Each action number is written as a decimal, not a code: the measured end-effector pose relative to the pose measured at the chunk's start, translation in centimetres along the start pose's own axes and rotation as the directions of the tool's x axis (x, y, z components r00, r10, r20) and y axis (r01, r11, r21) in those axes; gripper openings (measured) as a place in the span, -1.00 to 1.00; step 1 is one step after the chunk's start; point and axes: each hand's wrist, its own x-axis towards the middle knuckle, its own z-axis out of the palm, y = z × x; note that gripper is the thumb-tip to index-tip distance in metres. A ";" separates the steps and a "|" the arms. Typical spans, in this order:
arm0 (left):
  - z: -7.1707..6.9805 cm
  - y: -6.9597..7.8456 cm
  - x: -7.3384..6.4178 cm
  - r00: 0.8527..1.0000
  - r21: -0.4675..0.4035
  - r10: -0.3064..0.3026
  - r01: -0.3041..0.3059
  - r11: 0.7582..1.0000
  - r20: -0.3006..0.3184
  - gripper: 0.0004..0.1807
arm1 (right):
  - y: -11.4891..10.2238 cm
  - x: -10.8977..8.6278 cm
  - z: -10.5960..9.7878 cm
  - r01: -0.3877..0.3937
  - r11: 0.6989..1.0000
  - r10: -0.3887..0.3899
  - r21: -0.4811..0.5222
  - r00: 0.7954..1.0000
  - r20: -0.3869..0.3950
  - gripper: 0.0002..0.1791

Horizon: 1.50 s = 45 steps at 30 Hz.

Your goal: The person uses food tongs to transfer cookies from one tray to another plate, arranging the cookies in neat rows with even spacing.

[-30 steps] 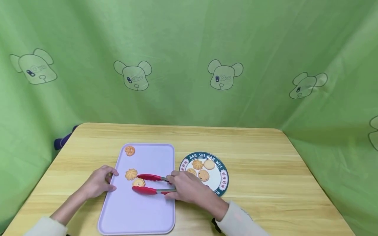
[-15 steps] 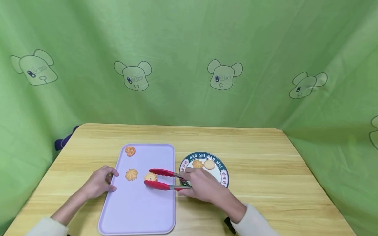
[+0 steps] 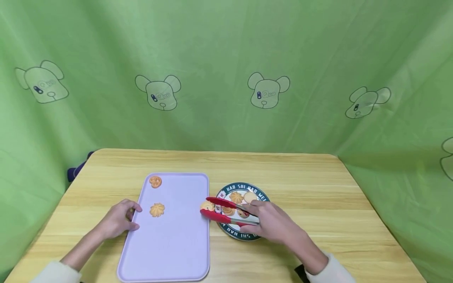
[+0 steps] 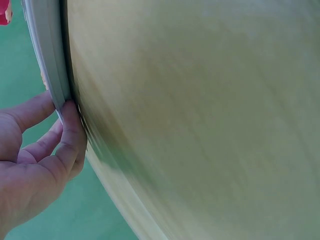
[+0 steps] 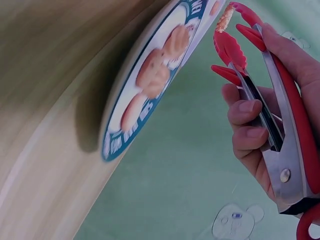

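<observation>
My left hand (image 3: 120, 220) pinches the left edge of a lilac tray (image 3: 170, 251); in the left wrist view its thumb and fingers lie either side of the tray's rim (image 4: 47, 55). My right hand (image 3: 274, 224) grips red-tipped metal tongs (image 3: 216, 216). Between the tong tips is a round, pale ring-shaped cookie (image 3: 207, 206), over the tray's right edge. The right wrist view shows this cookie (image 5: 225, 19) clamped, clear of the plate. A swirl cookie (image 3: 157, 210) and a pretzel-shaped cookie (image 3: 155, 181) lie on the tray.
Right of the tray stands a round plate (image 3: 233, 234) with a dark green lettered rim, holding several cookies, partly hidden under the tongs and right hand. The wooden table (image 3: 339, 220) is backed by a green curtain (image 3: 212, 129) with printed bear heads.
My right hand has moved right with the tongs, carrying the ring-shaped cookie from beside the swirl cookie to the tray's right edge. The left hand has stayed at the tray's left edge.
</observation>
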 end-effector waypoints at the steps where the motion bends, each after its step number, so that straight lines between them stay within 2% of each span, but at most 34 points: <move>1: 0.0 0.0 0.0 1.000 0.001 0.002 -0.002 1.000 0.000 -0.52 | 0.3 -0.2 -0.1 -0.007 1.000 0.007 0.006 1.000 -0.004 -0.35; 7: 0.0 0.0 0.0 1.000 0.002 0.003 -0.003 1.000 -0.002 -0.52 | 2.0 -1.7 -0.7 -0.050 0.999 0.050 0.019 0.998 -0.041 -0.35; 13: 0.0 0.0 0.0 1.000 -0.006 -0.004 0.004 1.000 0.004 -0.52 | 3.8 -3.2 -1.4 -0.138 0.990 0.139 0.030 0.990 -0.035 -0.36; 18: 0.0 -0.1 0.0 1.000 -0.007 -0.010 0.010 1.000 0.002 -0.51 | 5.3 -4.6 -1.8 -0.165 0.986 0.166 0.021 0.985 -0.048 -0.37; 30: 0.1 -0.1 0.0 1.000 -0.005 -0.005 0.005 1.000 0.007 -0.51 | 7.0 -6.4 -1.7 -0.236 0.972 0.236 0.001 0.972 -0.011 -0.40; 45: 0.1 -0.3 0.2 1.000 -0.008 0.004 -0.004 1.000 0.003 -0.53 | 7.9 -7.9 -1.5 -0.232 0.973 0.232 -0.007 0.973 -0.017 -0.38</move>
